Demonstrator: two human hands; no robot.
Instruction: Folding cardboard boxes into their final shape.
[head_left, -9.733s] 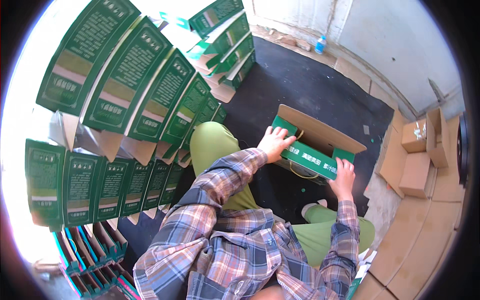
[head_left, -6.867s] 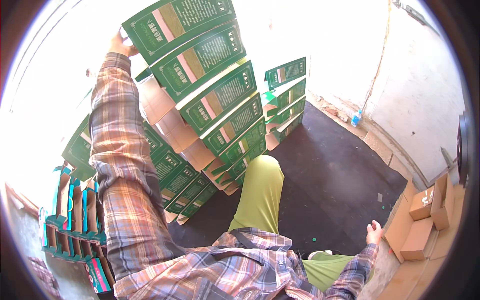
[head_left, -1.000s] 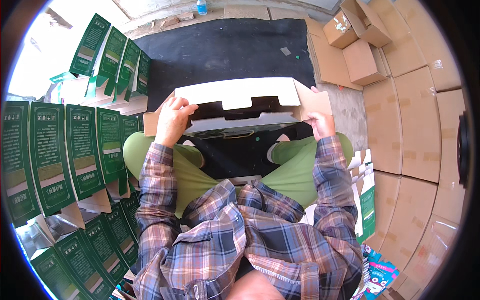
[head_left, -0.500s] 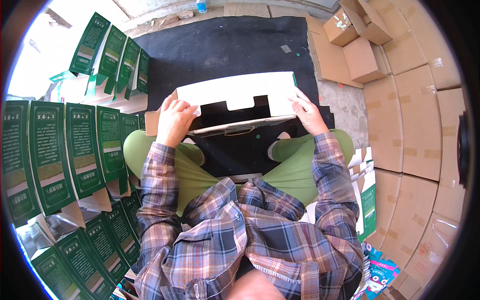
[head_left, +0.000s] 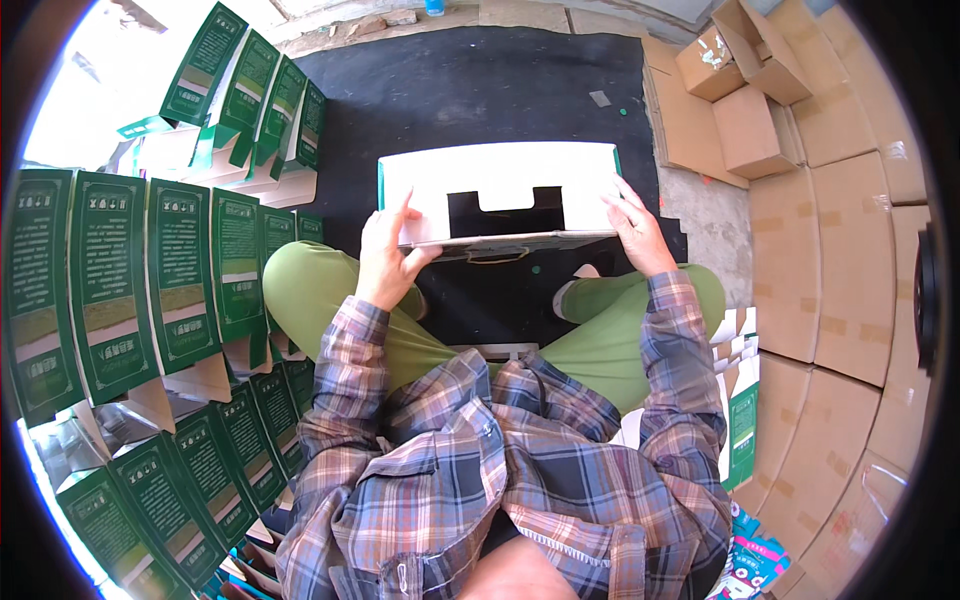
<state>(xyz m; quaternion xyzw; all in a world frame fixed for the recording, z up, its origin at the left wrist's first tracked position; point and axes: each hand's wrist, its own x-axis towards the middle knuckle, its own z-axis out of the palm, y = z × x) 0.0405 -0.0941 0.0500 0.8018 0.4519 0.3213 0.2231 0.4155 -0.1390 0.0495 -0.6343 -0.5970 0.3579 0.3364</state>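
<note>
A carton (head_left: 410, 178) with white inner faces and green edges is held up between my two hands, above my crossed legs. Its white panel has a dark notched cut-out, and a thin handle loop shows at its near edge. My left hand (head_left: 384, 257) grips the carton's left end, thumb along the near edge and fingers on the white side. At the right end, my right hand (head_left: 637, 230) holds the corner between thumb and fingers. The carton's underside is hidden.
Green printed cartons (head_left: 180, 270) stand in rows at my left. Brown cardboard boxes (head_left: 850, 250) are stacked on the right, with open small boxes (head_left: 755, 130) at the far right. A black mat (head_left: 480, 90) covers the floor ahead. White-and-green cartons (head_left: 742, 420) lie by my right elbow.
The flap at the carton's left end has folded in, and that end now looks closed. My left hand has shifted its grip there. The view has turned slightly.
</note>
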